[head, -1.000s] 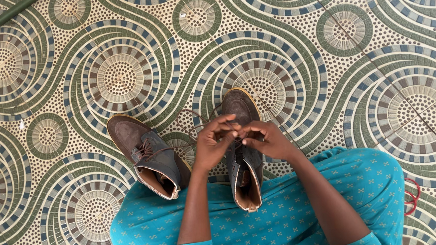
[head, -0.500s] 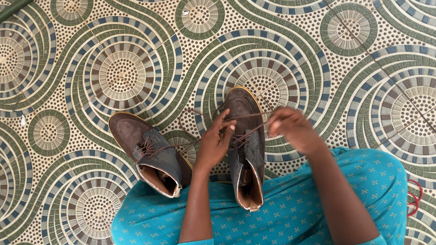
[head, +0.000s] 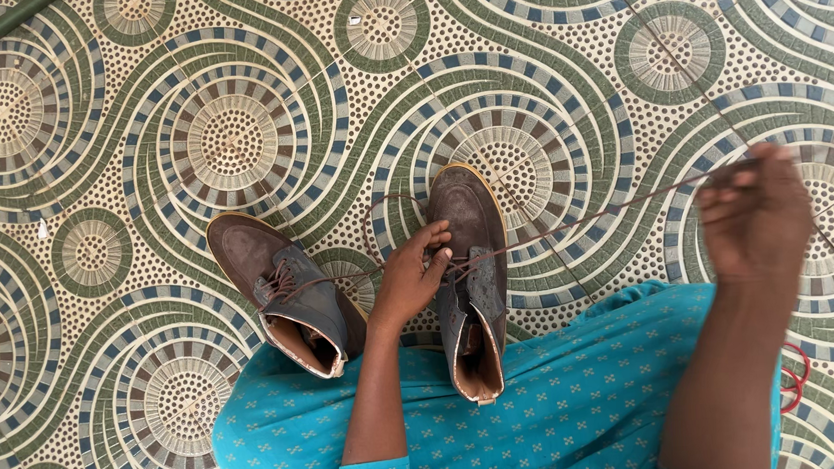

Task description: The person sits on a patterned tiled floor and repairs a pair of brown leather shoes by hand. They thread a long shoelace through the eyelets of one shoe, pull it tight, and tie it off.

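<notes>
Under the left hand (head: 410, 281) stands the boot (head: 471, 260), lace (head: 578, 224) stretched to the right hand (head: 753, 212).

This looks like a home, or the tiled porch or yard of one, seen from someone sitting low with worn footwear set out in front. The floor (head: 241, 139) is laid with patterned tiles of green, blue and cream swirls and dotted rings, the decorative sort used in a house. A pair of scuffed brown boots (head: 287, 289) stands straight on it beside a lap in turquoise printed cloth (head: 559, 398).
</notes>
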